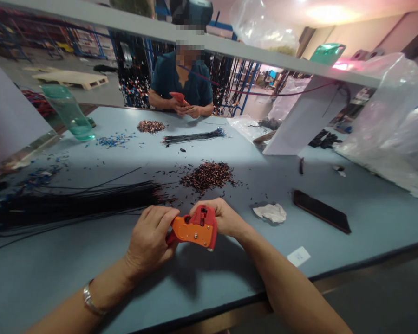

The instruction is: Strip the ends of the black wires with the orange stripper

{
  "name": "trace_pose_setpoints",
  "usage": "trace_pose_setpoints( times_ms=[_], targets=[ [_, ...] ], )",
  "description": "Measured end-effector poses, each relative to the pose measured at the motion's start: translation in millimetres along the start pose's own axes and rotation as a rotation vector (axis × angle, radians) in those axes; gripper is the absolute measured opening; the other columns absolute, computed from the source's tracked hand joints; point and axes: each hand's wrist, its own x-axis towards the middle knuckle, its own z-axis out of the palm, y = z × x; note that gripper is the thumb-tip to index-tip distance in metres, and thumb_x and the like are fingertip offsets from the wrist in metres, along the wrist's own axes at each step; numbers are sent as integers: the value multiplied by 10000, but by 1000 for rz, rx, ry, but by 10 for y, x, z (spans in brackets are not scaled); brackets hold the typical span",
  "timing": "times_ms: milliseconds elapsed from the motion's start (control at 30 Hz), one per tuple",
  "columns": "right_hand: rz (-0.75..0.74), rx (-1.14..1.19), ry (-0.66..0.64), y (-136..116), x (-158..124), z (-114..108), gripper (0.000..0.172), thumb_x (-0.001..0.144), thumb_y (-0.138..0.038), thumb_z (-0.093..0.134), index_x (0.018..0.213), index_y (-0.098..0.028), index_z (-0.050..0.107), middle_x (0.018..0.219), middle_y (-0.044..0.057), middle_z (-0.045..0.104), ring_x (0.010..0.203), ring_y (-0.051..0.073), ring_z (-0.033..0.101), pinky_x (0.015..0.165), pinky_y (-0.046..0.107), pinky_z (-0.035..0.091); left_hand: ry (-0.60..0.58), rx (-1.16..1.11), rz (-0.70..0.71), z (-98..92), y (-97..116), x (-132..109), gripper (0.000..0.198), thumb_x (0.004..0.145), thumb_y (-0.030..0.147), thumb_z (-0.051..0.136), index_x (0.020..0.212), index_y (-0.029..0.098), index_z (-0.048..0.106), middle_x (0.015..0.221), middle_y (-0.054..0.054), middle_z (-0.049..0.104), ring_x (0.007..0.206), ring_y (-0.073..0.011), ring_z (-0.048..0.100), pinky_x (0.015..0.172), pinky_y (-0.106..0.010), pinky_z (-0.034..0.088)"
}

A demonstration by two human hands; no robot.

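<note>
An orange and red wire stripper (196, 228) is held just above the blue-grey table (73, 273), between both my hands. My left hand (149, 239) is closed round its handle end. My right hand (225, 218) is closed on its red head from the far side. A bundle of thin black wires (76, 204) lies on the table to the left, its cut ends near my left hand. A heap of copper-coloured wire scraps (208, 175) lies just beyond my hands.
A dark phone (321, 211) and a crumpled white tissue (271, 212) lie to the right. A green plastic bottle (70, 113) stands at the far left. Across the table a co-worker (181, 81) holds a red tool, with another wire bundle (193, 136) nearby. Clear plastic bags (390, 120) crowd the right side.
</note>
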Motion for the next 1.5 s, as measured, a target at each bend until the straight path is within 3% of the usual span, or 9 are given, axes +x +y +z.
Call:
trace_pose_setpoints(
  times_ms=[300,700,967,1067,1233,1433,1500],
  targets=[
    [6,17,-19,-9,-3,49,61,745,-183,598,760,-135,633,646,-39,593,580,64,520,582,175,439,-3,-7,1,14,-8,3,231,780,182,508,997,142,577,843,-124,671,757,-270,616,713,-392,496],
    [74,101,63,46,8,153,87,717,-219,634,746,-137,640,668,-21,597,597,81,515,565,191,433,-28,43,-9,34,-79,-50,126,827,227,494,863,171,600,733,-73,699,622,-212,636,595,-315,465],
    [73,194,39,75,29,177,202,728,-322,700,718,-148,599,671,-16,595,603,91,509,571,204,434,-78,-93,-96,10,-41,-42,207,858,337,516,715,199,573,545,5,594,454,-143,515,474,-259,344],
    [29,185,10,32,32,156,271,750,-406,699,764,-148,617,694,-9,588,637,98,512,599,212,428,-130,-233,-242,-12,-5,-35,215,848,323,519,669,207,548,490,43,513,403,-107,418,451,-240,296],
    [83,65,47,4,30,104,209,826,-368,602,835,-160,614,556,-66,441,486,61,363,464,186,291,-203,-551,-648,-65,-41,27,283,793,395,619,622,200,506,506,56,442,464,-105,386,480,-231,299],
    [49,54,288,77,61,57,167,806,-341,602,835,-177,610,624,-48,494,512,70,424,518,207,358,-333,-1604,-924,-78,-79,80,245,765,380,679,882,185,590,713,0,562,682,-184,555,663,-320,477],
    [16,34,338,87,67,37,172,813,-348,599,848,-182,623,633,-46,502,518,72,425,527,210,357,-410,-1828,-983,-61,-84,60,249,761,363,676,907,173,607,713,-7,557,679,-191,566,670,-344,490]
  ],
)
